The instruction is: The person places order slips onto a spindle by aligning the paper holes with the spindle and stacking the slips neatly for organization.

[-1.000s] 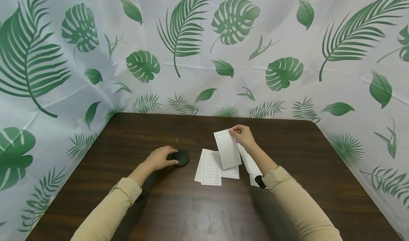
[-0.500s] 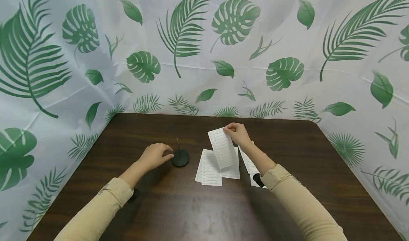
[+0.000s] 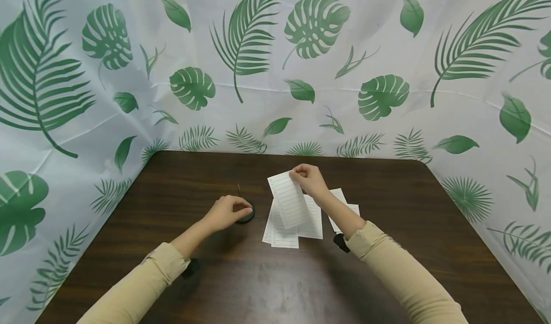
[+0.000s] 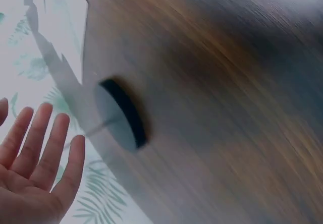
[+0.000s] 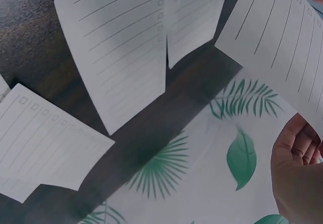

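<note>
My right hand pinches the top right corner of a white checklist sheet, ruled with lines and small boxes. The sheet hangs tilted above other checklist sheets on the table. In the right wrist view, the held sheet reaches the curled fingers at the right edge. A black paper spike with a round base and thin upright rod stands left of the sheets. My left hand is beside it, partly covering its base in the head view. The left wrist view shows straight, spread fingers near the spike, holding nothing.
More checklist sheets lie under and beside the right forearm, overlapping each other. All of it is on a dark brown wooden table. A white cloth printed with green leaves hangs behind the table and along its sides.
My right hand has carried the pinched sheet leftward over the other sheets. My left hand let go of the spike base, drew back left, then came back toward it.
</note>
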`<state>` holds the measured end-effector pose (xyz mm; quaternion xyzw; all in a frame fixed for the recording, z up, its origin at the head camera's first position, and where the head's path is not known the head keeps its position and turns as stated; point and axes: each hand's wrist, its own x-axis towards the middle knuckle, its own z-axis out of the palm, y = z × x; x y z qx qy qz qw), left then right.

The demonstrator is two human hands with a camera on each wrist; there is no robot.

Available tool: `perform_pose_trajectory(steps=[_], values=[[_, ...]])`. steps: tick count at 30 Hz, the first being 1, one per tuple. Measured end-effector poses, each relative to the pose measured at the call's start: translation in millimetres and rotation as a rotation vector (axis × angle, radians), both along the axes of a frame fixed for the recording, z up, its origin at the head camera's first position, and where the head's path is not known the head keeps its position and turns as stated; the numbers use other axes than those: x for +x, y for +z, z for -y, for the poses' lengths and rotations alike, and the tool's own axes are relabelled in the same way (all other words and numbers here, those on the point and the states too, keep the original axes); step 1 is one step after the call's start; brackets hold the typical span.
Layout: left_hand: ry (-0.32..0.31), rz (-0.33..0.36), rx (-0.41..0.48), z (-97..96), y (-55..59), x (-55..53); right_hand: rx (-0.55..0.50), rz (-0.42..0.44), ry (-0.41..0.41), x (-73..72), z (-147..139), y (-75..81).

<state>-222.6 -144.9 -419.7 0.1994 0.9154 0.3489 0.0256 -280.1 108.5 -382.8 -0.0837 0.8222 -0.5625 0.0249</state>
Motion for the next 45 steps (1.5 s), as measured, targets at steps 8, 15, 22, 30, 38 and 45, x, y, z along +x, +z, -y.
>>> perform_pose_trajectory(steps=[8, 15, 22, 30, 38, 45], values=[[0.027, -0.009, 0.134, -22.2, 8.3, -2.0, -0.022, 0.007, 0.013, 5.9, 10, 1.8], [0.12, -0.06, 0.349, -39.9, 18.9, -2.7, -0.027, 0.002, 0.025, 10.1, 17, 4.4], [0.234, -0.095, 0.487, -50.6, 25.5, -5.7, -0.058, 0.003, 0.033, 11.3, 21, 6.3], [0.266, -0.06, 0.544, -46.0, 29.2, -2.6, -0.04, 0.036, 0.016, 17.2, 20, -0.5], [0.311, -0.058, 0.589, -37.8, 51.1, 11.8, -0.042, 0.085, 0.103, 30.5, 17, -18.0], [0.352, -0.067, 0.606, -25.9, 35.0, -3.8, -0.068, 0.101, 0.239, 39.3, 19, -22.3]])
